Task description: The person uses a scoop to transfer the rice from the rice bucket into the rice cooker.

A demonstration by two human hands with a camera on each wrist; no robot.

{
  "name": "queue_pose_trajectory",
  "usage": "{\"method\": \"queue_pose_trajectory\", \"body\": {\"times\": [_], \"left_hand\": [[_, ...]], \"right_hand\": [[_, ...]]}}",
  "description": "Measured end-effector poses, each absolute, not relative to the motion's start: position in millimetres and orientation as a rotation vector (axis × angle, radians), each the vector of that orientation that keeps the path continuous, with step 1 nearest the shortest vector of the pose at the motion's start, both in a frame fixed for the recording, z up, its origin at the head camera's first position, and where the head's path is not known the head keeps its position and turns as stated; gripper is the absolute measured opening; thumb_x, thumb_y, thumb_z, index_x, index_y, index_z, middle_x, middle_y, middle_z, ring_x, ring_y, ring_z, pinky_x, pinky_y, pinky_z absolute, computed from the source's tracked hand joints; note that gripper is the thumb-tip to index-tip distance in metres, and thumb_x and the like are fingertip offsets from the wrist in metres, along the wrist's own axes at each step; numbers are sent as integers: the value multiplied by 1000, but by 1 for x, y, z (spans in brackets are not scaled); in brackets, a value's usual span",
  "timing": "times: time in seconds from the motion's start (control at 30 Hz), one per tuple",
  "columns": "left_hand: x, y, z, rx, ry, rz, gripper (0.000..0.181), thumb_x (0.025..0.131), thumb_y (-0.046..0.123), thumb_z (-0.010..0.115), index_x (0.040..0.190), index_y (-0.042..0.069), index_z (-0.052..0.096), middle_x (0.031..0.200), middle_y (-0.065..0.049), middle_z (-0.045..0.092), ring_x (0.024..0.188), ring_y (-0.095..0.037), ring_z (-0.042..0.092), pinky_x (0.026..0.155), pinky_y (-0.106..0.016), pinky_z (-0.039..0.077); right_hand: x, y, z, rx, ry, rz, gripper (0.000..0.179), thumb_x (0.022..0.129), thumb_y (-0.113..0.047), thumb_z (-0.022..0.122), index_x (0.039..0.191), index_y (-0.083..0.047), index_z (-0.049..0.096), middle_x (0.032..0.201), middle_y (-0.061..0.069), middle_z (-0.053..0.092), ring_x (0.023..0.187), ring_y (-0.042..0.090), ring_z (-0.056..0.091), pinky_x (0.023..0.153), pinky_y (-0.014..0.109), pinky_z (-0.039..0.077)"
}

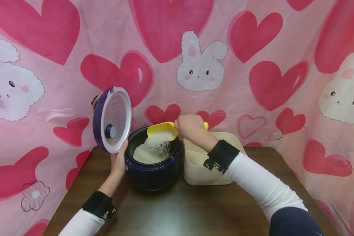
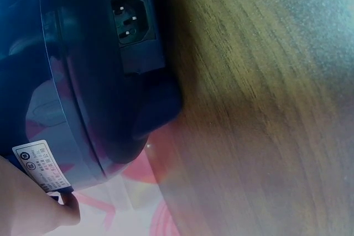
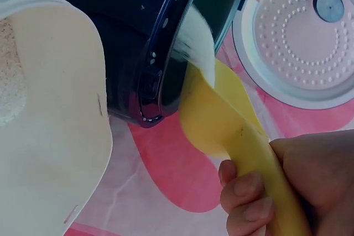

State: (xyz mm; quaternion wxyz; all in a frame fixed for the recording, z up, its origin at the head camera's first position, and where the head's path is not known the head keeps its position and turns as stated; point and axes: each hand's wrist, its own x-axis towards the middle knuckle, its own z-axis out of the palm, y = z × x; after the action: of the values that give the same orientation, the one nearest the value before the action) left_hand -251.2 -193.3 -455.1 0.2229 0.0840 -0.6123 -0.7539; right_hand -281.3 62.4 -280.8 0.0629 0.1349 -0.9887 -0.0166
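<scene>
My right hand (image 1: 190, 127) grips the handle of a yellow scoop (image 3: 238, 120), tipped over a dark blue rice cooker (image 1: 153, 178). White rice (image 1: 147, 155) pours from the scoop onto a heap inside the cooker's dark pot. On the cooker's left side, its lid (image 1: 118, 114) stands raised, pale inner face toward the pot. My left hand (image 1: 119, 160) holds the lid's lower edge, thumb in front; its other fingers are mostly hidden behind. In the left wrist view, that hand is partly seen beside a white label (image 2: 41, 167) on the cooker.
Right of the cooker stands a cream container (image 1: 206, 177) with rice inside, below my right forearm. Both stand on a dark wooden table (image 1: 171, 213). A pink cloth (image 1: 165, 82) with hearts and rabbits hangs behind. The cooker's power socket (image 2: 130, 20) shows low on its side.
</scene>
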Motion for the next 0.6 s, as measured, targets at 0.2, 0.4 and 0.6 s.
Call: {"method": "queue_pose_trajectory", "body": {"times": [0.2, 0.4, 0.6], "left_hand": [[-251, -194, -455, 220, -1716, -2065, 54, 103, 29, 61, 150, 7, 46, 142, 1, 53, 127, -8, 48, 117, -25, 33], [-250, -194, -454, 204, -1722, -2065, 52, 104, 30, 61, 149, 8, 47, 139, 2, 54, 125, -8, 49, 116, -24, 34], [-249, -193, -453, 215, -1733, -2068, 55, 104, 32, 60, 151, 8, 45, 144, 0, 51, 128, -9, 48, 119, -26, 32]], "right_hand": [[-280, 60, -285, 412, -2934, -46, 51, 108, -40, 47, 68, -13, 65, 66, 2, 62, 72, 27, 64, 62, 40, 56], [-278, 61, -291, 479, -2918, -16, 47, 104, -35, 50, 63, -14, 60, 61, 1, 58, 63, 24, 58, 56, 35, 50], [-278, 66, -296, 557, -2876, 52, 44, 104, -31, 53, 63, -14, 57, 60, 1, 56, 60, 22, 57, 53, 33, 49]]}}
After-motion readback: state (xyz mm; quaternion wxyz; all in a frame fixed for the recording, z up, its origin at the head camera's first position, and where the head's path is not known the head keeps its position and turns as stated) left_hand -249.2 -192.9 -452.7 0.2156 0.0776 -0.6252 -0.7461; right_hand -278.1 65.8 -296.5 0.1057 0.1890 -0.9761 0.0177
